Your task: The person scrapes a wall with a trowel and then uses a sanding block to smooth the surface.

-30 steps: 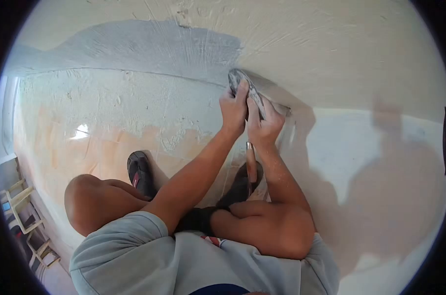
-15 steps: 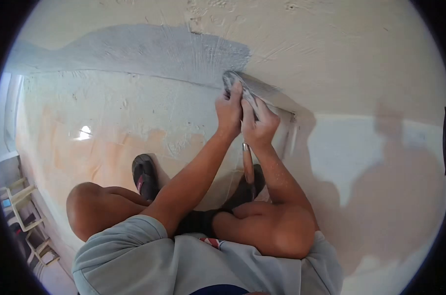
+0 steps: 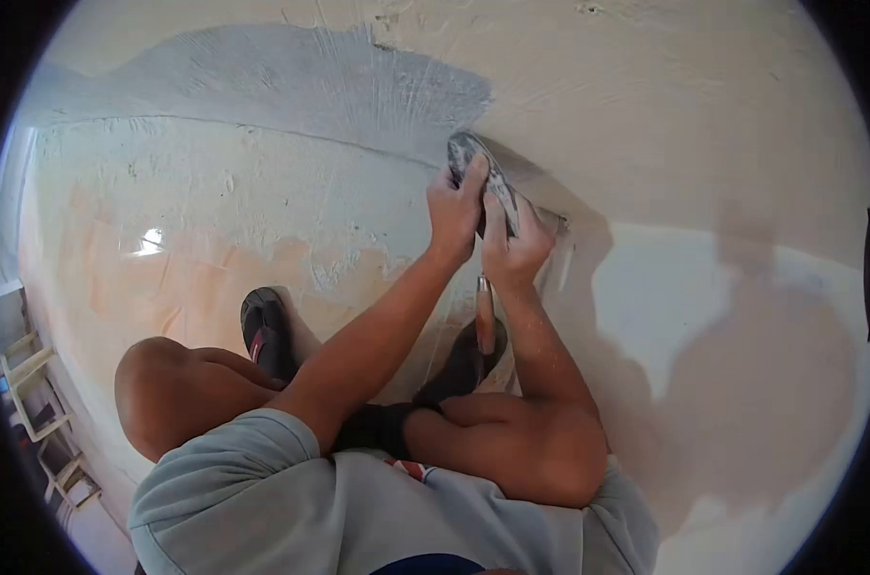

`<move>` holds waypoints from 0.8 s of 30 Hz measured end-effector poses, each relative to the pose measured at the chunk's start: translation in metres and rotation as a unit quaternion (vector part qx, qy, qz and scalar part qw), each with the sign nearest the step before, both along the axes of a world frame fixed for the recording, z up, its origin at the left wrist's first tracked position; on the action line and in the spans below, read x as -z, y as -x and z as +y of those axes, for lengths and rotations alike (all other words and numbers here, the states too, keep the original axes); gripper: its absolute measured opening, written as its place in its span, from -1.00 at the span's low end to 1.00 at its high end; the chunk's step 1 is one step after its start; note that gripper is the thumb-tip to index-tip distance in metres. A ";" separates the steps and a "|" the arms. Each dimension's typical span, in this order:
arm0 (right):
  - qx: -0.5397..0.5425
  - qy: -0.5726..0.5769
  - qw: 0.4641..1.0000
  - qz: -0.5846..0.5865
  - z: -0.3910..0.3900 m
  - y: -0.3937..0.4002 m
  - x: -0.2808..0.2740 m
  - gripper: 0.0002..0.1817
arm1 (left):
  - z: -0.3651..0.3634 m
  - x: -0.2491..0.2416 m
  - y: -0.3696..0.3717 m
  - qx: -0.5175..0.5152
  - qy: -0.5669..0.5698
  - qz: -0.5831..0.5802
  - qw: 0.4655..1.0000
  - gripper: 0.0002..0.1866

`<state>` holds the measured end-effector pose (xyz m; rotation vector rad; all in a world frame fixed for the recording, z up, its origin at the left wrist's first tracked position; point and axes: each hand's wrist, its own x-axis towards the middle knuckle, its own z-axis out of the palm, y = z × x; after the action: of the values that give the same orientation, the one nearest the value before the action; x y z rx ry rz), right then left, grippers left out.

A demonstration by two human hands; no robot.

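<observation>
A trowel with a rounded, grey-smeared blade (image 3: pixel 465 146) is in both my hands, close to the seam between the grey-patched surface and the paler one below it. My left hand (image 3: pixel 452 218) grips the blade's left side, thumb lying up along its face. On the right side, my right hand (image 3: pixel 517 247) is closed on the blade's lower part with its fingers pointing up. The wooden handle (image 3: pixel 486 321) hangs below the hands, outside either grip. Beyond the blade's tip lies a dark grey patch of plaster (image 3: pixel 416 91) with streaked ridges.
My knees (image 3: pixel 162 398) are bent, and both shoes (image 3: pixel 270 331) stand on the pale, peach-stained surface. A wooden ladder-like frame (image 3: pixel 34 369) is at the far left. My shadow (image 3: pixel 761 383) falls on the white surface at right.
Both hands have shifted slightly right with the trowel, and more of the blade's smeared face now shows. The view has moved a little, so the floor and shoes appear farther left.
</observation>
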<state>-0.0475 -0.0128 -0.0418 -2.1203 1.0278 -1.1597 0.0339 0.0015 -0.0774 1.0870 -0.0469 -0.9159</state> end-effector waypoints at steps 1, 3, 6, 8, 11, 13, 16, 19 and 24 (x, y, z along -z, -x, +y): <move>0.011 0.009 1.000 -0.003 0.002 0.006 0.000 -0.84 | 0.000 0.003 0.008 0.005 0.013 0.004 1.000 -0.67; 0.012 -0.015 1.000 0.008 0.005 0.013 0.001 -0.85 | 0.006 0.004 0.016 0.025 0.015 0.042 0.999 -0.70; 0.013 -0.001 1.000 -0.006 0.003 -0.006 -0.008 -0.84 | 0.000 0.001 -0.003 0.009 -0.039 -0.015 0.999 -0.70; -0.037 -0.025 0.998 0.045 -0.005 -0.033 -0.022 -0.83 | 0.001 -0.017 -0.030 -0.041 0.006 0.033 0.999 -0.68; -0.053 -0.017 0.998 -0.025 0.000 -0.045 -0.012 -0.84 | 0.009 -0.019 -0.040 -0.052 0.029 0.033 0.998 -0.66; -0.035 0.014 0.999 -0.011 0.001 -0.035 -0.007 -0.83 | 0.006 -0.006 -0.031 -0.042 0.014 -0.007 0.999 -0.66; -0.008 -0.011 1.000 -0.010 0.008 -0.008 -0.008 -0.83 | 0.005 0.002 0.000 -0.025 0.003 0.011 1.000 -0.69; 0.021 -0.043 0.999 0.020 0.007 0.012 -0.004 -0.81 | 0.004 0.008 0.015 0.027 -0.009 0.005 1.000 -0.67; -0.038 0.036 0.999 -0.003 -0.001 -0.045 -0.010 -0.84 | 0.004 -0.002 -0.038 -0.039 -0.015 0.023 0.999 -0.58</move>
<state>-0.0022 -0.0141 -0.0314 -2.1894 0.9062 -1.1815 0.0717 0.0057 -0.0755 1.0877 0.0479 -0.8730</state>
